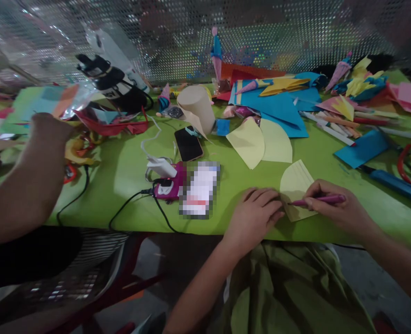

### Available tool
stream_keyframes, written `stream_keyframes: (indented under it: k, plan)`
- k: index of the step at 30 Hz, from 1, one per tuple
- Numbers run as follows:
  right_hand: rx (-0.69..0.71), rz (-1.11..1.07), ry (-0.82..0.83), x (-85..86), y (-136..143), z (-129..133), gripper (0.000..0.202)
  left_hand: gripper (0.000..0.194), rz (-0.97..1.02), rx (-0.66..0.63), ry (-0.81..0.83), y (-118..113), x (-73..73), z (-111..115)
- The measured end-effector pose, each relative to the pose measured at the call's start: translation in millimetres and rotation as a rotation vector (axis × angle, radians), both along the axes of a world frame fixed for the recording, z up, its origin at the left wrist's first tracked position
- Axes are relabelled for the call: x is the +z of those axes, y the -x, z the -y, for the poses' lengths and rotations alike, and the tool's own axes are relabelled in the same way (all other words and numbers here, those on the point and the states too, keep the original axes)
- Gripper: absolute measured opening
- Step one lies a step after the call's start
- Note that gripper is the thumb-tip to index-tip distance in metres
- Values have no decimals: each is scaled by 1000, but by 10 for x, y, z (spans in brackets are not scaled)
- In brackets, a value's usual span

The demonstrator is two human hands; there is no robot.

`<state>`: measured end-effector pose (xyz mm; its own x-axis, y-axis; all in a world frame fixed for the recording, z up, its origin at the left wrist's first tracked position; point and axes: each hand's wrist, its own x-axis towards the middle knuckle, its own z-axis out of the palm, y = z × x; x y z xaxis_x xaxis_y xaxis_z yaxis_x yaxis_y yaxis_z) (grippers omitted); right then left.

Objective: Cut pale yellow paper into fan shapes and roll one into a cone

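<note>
My right hand (325,202) is closed round a pink pen (332,199), its tip on a pale yellow fan-shaped paper (294,178) near the table's front edge. Several lines cross the upper right part of that paper. My left hand (257,215) lies flat with fingers spread, its fingertips at the paper's left edge. Just behind, two more yellow fan-shaped papers, a left one (247,143) and a right one (278,141), overlap slightly.
On the green table (122,185) are a blurred lit phone (200,190), a dark phone (189,144) and a magenta power strip (172,185) with cables. Blue paper (285,113) and a blue cutter (398,185) lie rightward. Another person's arm (35,171) reaches in at left.
</note>
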<state>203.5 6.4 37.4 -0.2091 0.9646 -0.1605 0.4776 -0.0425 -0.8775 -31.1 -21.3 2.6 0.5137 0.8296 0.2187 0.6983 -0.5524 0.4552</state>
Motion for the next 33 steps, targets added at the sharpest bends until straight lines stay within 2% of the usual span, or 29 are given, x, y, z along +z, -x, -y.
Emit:
stream_keyframes:
  k: [8,12,15,18,21,27,30,33]
  plan:
    - [40,14,7,-40,-107,196,20,27,10,10,9,-8,13,1]
    - [55,-17,52,-39,-146,275,21,25,28,14,4,-9,-1,8]
    - [33,-80,86,-26,-217,317,22,23,39,37,0,-2,42,-27]
    - [-54,-174,63,-20,-324,335,24,22,-9,134,-3,7,141,-154]
    - [-148,-259,-3,-37,-446,332,22,22,-110,214,-29,7,223,-374]
    - [-289,-410,-67,-143,-678,313,16,36,-309,295,-100,-63,215,-801]
    - [-323,-419,-72,-199,-776,316,13,45,-317,203,-112,-209,234,-896]
    - [-376,-411,-83,-234,-844,326,11,45,-305,-23,-74,-436,278,-982]
